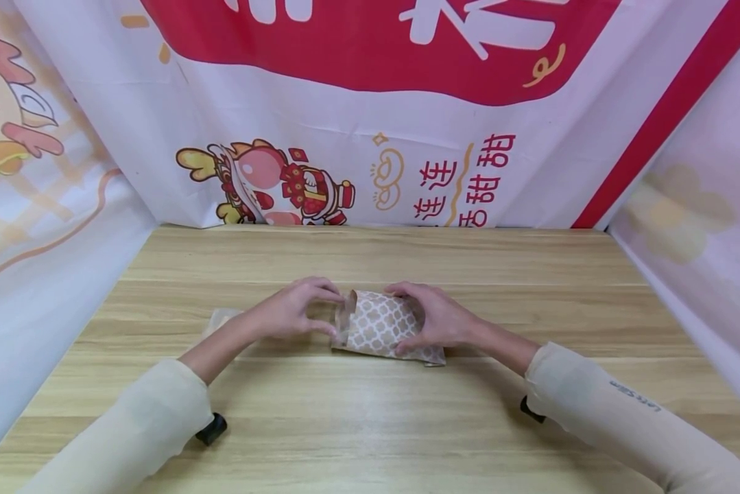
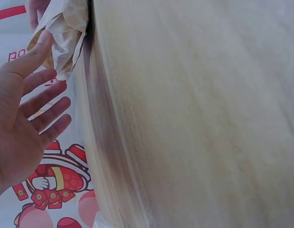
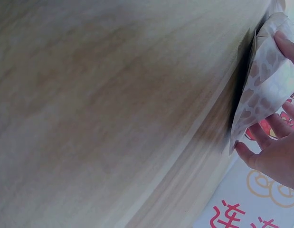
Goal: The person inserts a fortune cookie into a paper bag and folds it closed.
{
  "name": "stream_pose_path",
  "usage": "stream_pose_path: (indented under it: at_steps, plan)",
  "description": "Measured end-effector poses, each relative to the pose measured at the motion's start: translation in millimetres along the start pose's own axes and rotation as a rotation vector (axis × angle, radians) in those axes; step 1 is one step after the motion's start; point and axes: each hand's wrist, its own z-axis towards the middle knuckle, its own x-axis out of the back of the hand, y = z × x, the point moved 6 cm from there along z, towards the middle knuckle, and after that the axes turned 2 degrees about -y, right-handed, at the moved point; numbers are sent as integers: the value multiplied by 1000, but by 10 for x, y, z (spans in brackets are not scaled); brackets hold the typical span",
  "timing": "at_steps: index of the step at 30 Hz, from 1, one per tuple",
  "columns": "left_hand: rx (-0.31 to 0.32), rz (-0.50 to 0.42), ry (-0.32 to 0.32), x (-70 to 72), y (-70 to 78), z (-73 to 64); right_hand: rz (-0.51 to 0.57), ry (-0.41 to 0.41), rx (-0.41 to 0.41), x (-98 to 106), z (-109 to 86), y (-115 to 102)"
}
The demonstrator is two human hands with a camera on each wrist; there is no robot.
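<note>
A brown paper bag (image 1: 378, 324) with a white lattice pattern lies on its side on the wooden table, its mouth toward the left. My right hand (image 1: 440, 317) holds the bag's right part, thumb on the near side and fingers over the far side. At the mouth is my left hand (image 1: 292, 309), its thumb and fingers spread apart. In the left wrist view the thumb (image 2: 40, 47) is at the crumpled mouth, while the other fingers extend loosely. The right wrist view shows the patterned side of the bag (image 3: 265, 80) between thumb and fingers. What the bag contains is hidden.
A clear plastic piece (image 1: 220, 319) lies partly under the left forearm. Printed cloth (image 1: 345, 130) hangs along the table's back edge, with more cloth walls at the left and right. The table (image 1: 370, 425) has a light wood grain.
</note>
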Motion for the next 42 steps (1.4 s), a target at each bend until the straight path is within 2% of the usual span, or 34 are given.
stream_pose_path:
  at_steps: [17, 42]
  plan:
    - [-2, -39, 2, 2, -19, 20, 12, -1, 4, -4, 12, 0]
    - [23, 5, 6, -128, -30, 88, 22, -4, -11, 10, -1, 16]
